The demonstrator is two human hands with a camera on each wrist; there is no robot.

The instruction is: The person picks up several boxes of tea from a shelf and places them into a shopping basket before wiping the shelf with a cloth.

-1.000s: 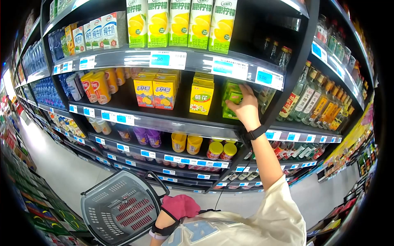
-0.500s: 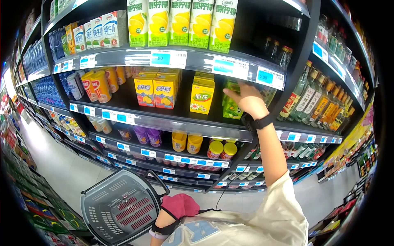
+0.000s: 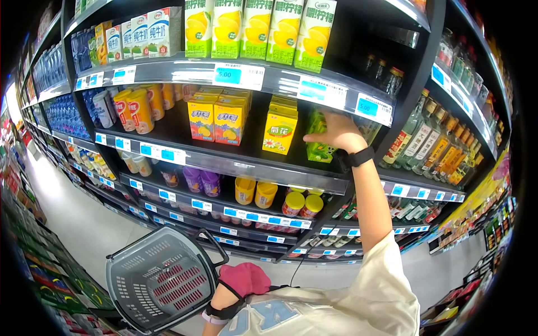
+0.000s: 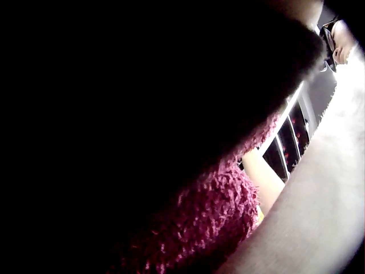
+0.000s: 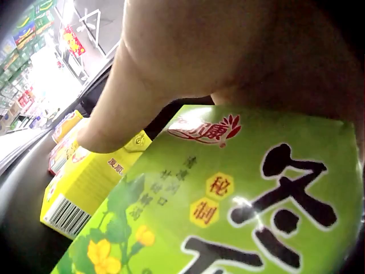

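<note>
In the head view my right hand (image 3: 339,134) reaches over a green drink carton (image 3: 319,151) on the middle shelf. Its thumb points straight out to the left; the other fingers are hidden behind the carton and under the shelf above. Close up in the right wrist view, the front of that green carton (image 5: 228,200) lies below the palm, with a yellow carton (image 5: 85,182) beyond the thumb. Down at my waist, a fuzzy magenta covering (image 3: 245,278) hides my left hand, beside the handle of a grey shopping basket (image 3: 162,277).
Yellow chrysanthemum drink cartons (image 3: 279,133) stand left of the green one, then yellow-and-orange cartons (image 3: 216,120). Tall lemon cartons (image 3: 255,33) line the shelf above, whose edge with price tags (image 3: 314,89) overhangs my right hand. Glass bottles (image 3: 426,134) fill the right-hand bay.
My right hand has gone from the green carton's front, thumb against it, to deeper over its top, thumb now stretched left. The view has shifted slightly. My left hand stays where it was.
</note>
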